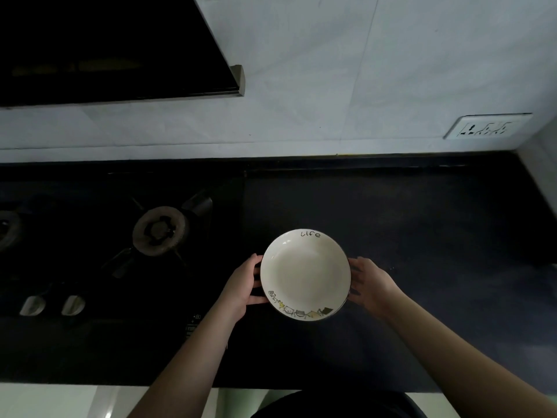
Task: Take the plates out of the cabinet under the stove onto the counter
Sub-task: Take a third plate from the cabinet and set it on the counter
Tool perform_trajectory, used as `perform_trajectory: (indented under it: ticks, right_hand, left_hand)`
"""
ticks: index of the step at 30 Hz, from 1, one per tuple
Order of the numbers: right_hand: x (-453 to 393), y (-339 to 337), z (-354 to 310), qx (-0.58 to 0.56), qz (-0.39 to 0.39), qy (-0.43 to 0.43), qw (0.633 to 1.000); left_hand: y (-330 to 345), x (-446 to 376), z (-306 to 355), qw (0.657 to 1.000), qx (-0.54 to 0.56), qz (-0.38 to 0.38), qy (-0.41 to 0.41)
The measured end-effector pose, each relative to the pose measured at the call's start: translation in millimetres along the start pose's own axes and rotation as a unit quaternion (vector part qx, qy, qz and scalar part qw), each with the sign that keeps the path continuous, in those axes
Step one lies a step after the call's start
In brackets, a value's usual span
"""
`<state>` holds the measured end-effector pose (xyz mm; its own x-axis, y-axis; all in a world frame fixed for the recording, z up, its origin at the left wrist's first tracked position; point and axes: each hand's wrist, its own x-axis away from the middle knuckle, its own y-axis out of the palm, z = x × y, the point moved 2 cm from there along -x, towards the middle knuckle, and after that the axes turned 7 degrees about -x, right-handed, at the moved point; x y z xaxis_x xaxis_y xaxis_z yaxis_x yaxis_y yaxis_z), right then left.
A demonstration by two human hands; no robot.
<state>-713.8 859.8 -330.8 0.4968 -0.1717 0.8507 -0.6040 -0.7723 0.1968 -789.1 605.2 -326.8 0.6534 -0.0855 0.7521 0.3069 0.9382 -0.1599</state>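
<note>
One plate is in view, cupped at its rim between the left hand and right hand, fingers part-curled against its sides, over the dark counter just right of the stove; whether it already rests there I cannot tell. If either hand lets go early, it could tip and chip. Two burners and two knobs show.

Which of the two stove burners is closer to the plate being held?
The fully visible burner, just left of the plate held between both hands. The other burner sits at the picture's far left edge, partly cut off.
</note>
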Motion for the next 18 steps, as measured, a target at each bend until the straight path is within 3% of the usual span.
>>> perform_trajectory:
  ticks: [12,18]
  right_hand:
    - [2,7,-7,0.025,-0.006,-0.006,1.000]
    - [3,-5,11,0.078,0.025,-0.042,0.996]
  left_hand:
    - [0,-8,-5,1.000,0.017,0.022,-0.003]
    - [7,-2,-26,0.988,0.003,0.145,0.055]
